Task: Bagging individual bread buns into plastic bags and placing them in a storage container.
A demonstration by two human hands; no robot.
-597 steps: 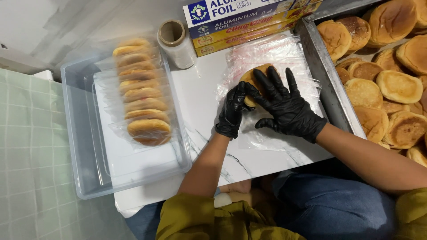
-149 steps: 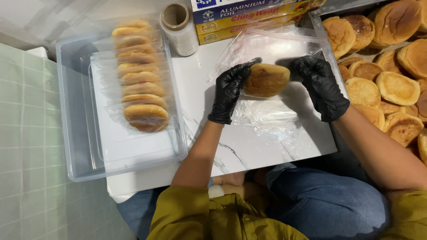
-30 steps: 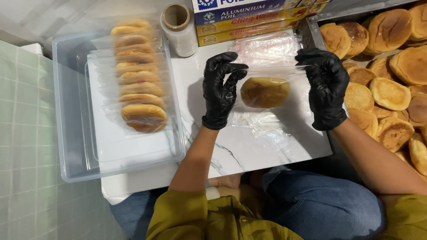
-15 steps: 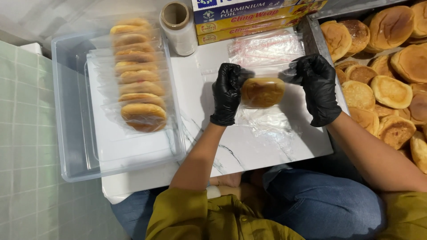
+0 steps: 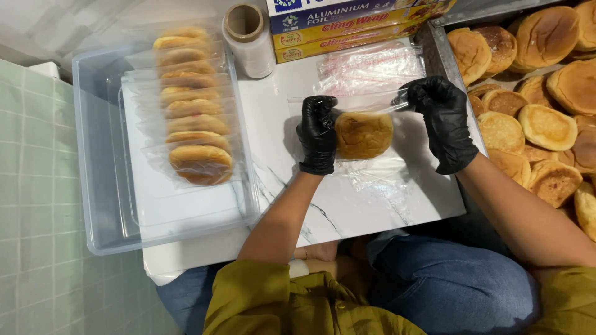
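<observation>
Both my hands wear black gloves. A round golden bun sits inside a clear plastic bag held just above the white marble board. My left hand grips the bag's left edge beside the bun. My right hand pinches the bag's upper right corner. More clear bags lie flat on the board behind the bun.
A clear plastic tub at left holds a row of several bagged buns. A metal tray at right is heaped with bare buns. A wrap roll and long boxes of foil and film stand at the back.
Over the last second my hands closed in on the bagged bun, then my right hand drew the bag's top edge out to the right. The bun stays between my hands.
</observation>
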